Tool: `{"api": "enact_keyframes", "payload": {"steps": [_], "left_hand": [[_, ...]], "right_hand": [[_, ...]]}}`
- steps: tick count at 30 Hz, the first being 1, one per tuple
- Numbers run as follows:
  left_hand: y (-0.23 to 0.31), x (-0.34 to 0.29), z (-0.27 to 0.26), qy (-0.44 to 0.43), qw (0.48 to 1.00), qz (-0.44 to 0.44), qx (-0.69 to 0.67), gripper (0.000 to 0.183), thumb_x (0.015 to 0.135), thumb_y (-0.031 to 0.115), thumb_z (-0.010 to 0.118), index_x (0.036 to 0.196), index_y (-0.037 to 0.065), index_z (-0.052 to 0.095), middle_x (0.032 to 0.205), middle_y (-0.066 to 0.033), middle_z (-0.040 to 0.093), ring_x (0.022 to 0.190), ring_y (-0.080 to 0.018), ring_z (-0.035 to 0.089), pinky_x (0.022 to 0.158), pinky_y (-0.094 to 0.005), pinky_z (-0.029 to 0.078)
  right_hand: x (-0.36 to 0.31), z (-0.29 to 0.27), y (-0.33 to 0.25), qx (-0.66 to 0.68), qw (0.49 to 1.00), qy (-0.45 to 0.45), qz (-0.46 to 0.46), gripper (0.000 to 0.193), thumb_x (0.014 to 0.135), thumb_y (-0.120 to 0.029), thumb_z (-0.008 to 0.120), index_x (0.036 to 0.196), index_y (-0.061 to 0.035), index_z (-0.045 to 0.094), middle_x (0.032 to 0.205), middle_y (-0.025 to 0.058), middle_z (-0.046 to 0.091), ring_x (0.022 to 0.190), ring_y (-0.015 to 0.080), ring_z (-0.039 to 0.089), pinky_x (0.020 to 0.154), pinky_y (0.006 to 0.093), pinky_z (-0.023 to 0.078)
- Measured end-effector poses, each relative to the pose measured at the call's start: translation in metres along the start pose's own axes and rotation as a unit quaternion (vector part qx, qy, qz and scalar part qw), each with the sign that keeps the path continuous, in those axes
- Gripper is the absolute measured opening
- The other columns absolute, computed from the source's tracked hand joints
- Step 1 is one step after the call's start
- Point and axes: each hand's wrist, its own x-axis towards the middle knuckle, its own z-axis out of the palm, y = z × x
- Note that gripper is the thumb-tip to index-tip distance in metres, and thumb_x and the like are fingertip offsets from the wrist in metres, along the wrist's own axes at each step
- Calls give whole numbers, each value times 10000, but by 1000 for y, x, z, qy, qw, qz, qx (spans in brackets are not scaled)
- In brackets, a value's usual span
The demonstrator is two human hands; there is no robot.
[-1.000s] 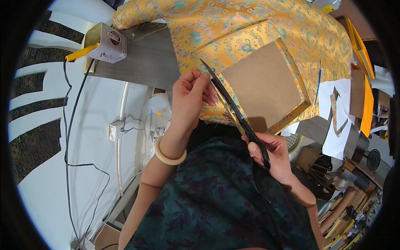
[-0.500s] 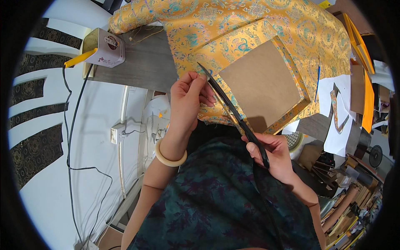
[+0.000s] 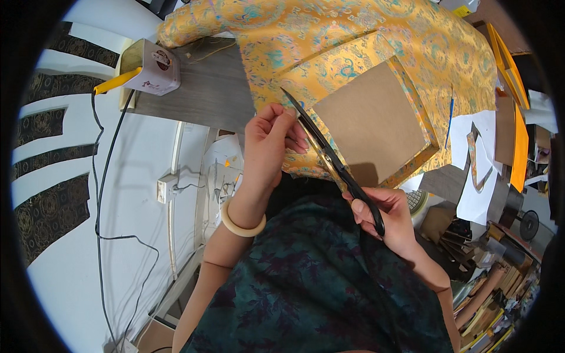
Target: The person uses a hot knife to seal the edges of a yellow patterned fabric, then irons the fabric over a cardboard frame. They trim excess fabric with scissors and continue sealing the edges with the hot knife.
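Observation:
My right hand (image 3: 391, 220) grips a pair of large scissors (image 3: 329, 154) by the black handles, near my lap. Their long, dark blades slant up and left, nearly together, along the near left edge of the yellow brocade fabric (image 3: 273, 79). Beside the blade tips, my left hand (image 3: 268, 134) pinches the edge of this fabric between thumb and forefinger; the exact grip is partly hidden. A narrow gold strip of the cloth shows along the blades. On the brocade lies a brown board (image 3: 372, 120), with folded patterned edges along its right and lower sides.
A white square container (image 3: 160, 70) with a yellow-handled tool stands on the grey tabletop (image 3: 206, 76) at left. A blue pen (image 3: 451, 117) rests on the fabric's right side. White paper (image 3: 471, 197) bears a cut frame-shaped scrap. Black cords (image 3: 97, 200) hang at left.
The whole view has shifted slightly. Both hands and the scissors keep nearly the same place against the fabric, and the right-hand handles sit a touch lower.

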Motion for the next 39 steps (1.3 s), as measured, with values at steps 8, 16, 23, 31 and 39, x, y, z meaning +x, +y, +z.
{"api": "enact_keyframes", "payload": {"steps": [8, 16, 23, 31, 39], "left_hand": [[1, 0, 0, 2, 1000, 3, -20, 127, 1024, 156, 564, 921, 84, 549, 701, -47, 635, 586, -128, 620, 538, -239, 496], [0, 2, 0, -8, 999, 14, -48, 117, 1013, 145, 582, 922, 79, 550, 706, -34, 624, 601, -114, 614, 538, -226, 487], [-1, 3, 0, -11, 998, 23, -56, 98, 1027, 147, 567, 950, 88, 556, 723, -41, 627, 631, -122, 613, 586, -232, 483], [0, 3, -4, -34, 996, 27, -75, 94, 1022, 149, 591, 949, 94, 572, 791, -21, 627, 705, -109, 615, 636, -237, 514], [0, 0, -1, -31, 997, 25, -71, 84, 1043, 139, 547, 989, 75, 551, 766, -55, 622, 697, -138, 623, 644, -239, 518]], "right_hand": [[-4, -4, -5, 13, 1000, -1, 18, 341, 916, -193, 783, 1164, 30, 712, 713, -22, 629, 534, 2, 484, 463, 167, 300], [-2, 0, -16, 34, 999, -7, 38, 342, 920, -199, 776, 1154, 41, 710, 689, 11, 622, 475, 13, 452, 414, 187, 263], [-8, 6, -36, -5, 998, 16, 62, 337, 917, -244, 782, 1102, 32, 726, 657, 13, 597, 428, 22, 417, 389, 202, 234], [-9, 12, -48, -13, 997, 21, 72, 321, 926, -269, 769, 1040, 28, 727, 636, 3, 571, 416, 29, 409, 380, 208, 237], [-10, 13, -51, 25, 996, 3, 86, 370, 938, -287, 745, 1069, 56, 703, 682, 17, 580, 422, 38, 415, 377, 211, 246]]}}
